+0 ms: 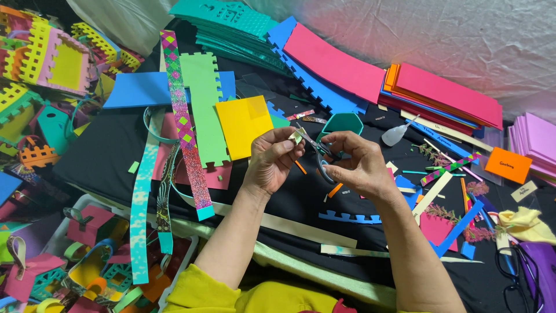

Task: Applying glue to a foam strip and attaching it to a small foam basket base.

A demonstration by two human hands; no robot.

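Head view: over a black-covered surface (110, 150) strewn with foam sheets, the left hand (271, 159) pinches a small pale foam scrap (297, 137), its grip clamped on it; the right hand (357, 164) grips scissors (317, 149), blades at the scrap; a yellow foam square (243, 123) lies just beside.

We see a tabletop (104, 156) covered in black cloth. Directly on it lie a yellow foam square (246, 124), a green notched foam strip (205, 107), a patterned ribbon strip (185, 124), stacked pink foam sheets (449, 93), an orange card (508, 164) and a small glue bottle (398, 133).
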